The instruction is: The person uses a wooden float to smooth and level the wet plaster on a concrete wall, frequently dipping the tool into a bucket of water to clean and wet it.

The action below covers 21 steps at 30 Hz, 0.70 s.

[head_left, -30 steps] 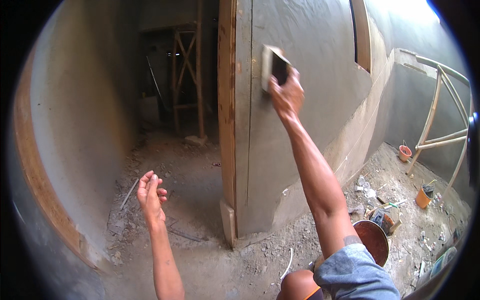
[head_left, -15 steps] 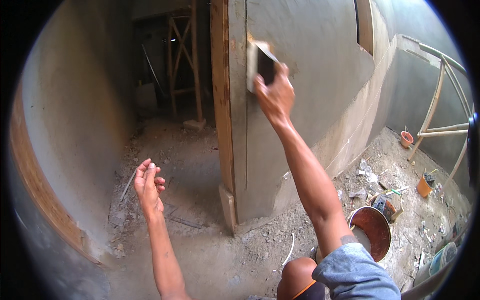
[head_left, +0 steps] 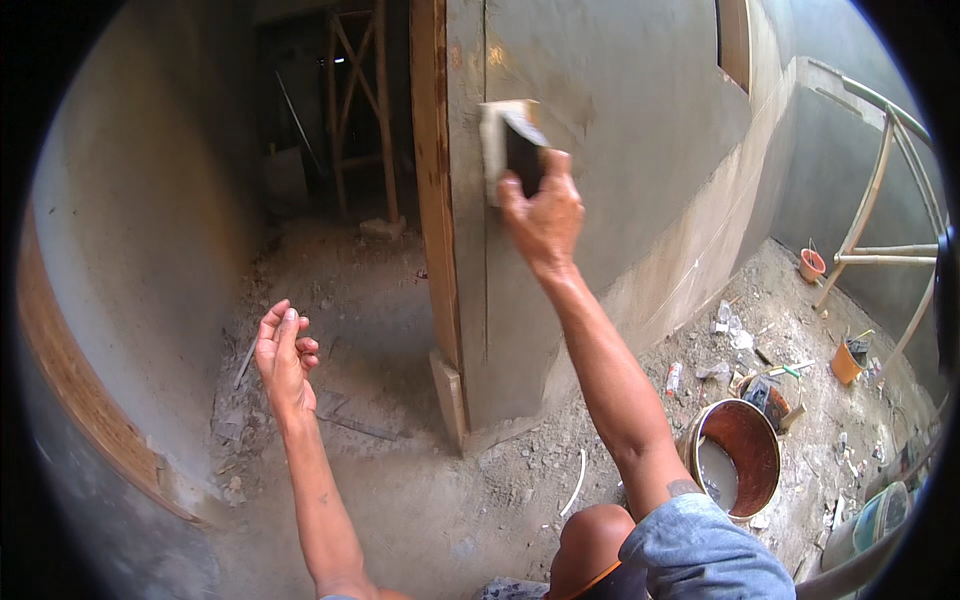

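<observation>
My right hand is closed around a plastering float, pale at its edge with a dark inner side, slightly blurred. The float lies against the grey plastered wall, close to the vertical groove near the wooden door frame. Lower and to the left, my left hand is held up in the air before the doorway. Its fingers are loosely bent and apart, with nothing seen in them.
A large round drum stands on the rubble floor at right. Beyond it are an orange bucket, a small red bucket and a bamboo frame. A pale bucket sits lower right. Wooden poles stand inside the dark doorway.
My right hand and the float have come slightly down along the wall. My left hand has shifted a little to the left, and the whole view has moved slightly.
</observation>
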Tool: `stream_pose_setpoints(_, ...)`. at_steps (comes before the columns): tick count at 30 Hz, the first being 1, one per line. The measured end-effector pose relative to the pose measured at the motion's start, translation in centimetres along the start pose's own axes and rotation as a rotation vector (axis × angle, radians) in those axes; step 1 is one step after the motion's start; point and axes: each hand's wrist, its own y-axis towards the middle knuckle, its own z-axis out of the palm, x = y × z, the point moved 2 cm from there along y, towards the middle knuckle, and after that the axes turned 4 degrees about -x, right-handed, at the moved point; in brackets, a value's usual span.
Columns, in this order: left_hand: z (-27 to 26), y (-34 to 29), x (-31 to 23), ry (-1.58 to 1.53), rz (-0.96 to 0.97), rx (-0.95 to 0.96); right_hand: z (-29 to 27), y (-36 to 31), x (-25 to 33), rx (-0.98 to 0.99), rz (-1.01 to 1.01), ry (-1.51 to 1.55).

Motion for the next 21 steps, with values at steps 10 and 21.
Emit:
stream_pose_setpoints(10,-0.5,0.7,1.0,0.019,-0.013,-0.021,-3.4,-5.1,-6.5,-0.049,0.095,0.17)
stream_pose_setpoints(21,0.9,0.0,1.9,0.076,-0.029,-0.002,-7.0,-9.2,-19.2,-0.182,0.544,-0.231)
